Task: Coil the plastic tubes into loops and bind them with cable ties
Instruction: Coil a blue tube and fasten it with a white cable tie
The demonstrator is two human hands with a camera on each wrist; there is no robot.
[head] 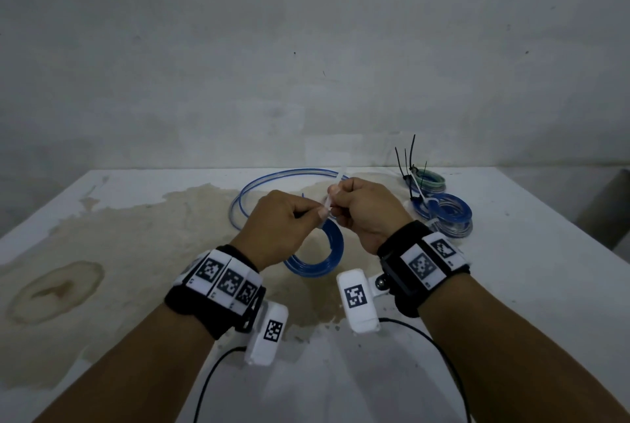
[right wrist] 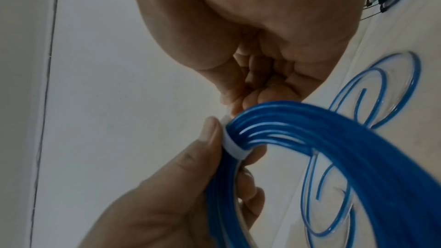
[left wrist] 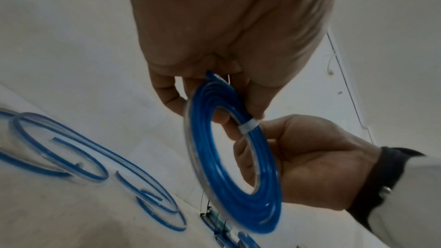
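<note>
No readable words, brands or numbers are showing anywhere. The only signs are black-and-white square code markers, which are sitting on the white wristbands (head: 226, 281) and on the white camera housings (head: 356, 300) worn at both wrists; they are carrying patterns, not letters, and tiny marks beneath them are too small to read.

Blue tube coil (head: 317, 252), white cable tie (left wrist: 248, 126) around it; black ties (head: 405, 156) (right of coil); table (head: 511, 286) white, brown-stained.

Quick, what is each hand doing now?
Left hand: grips the blue tube coil at the white cable tie.
Right hand: pinches the tie's tail.
</note>
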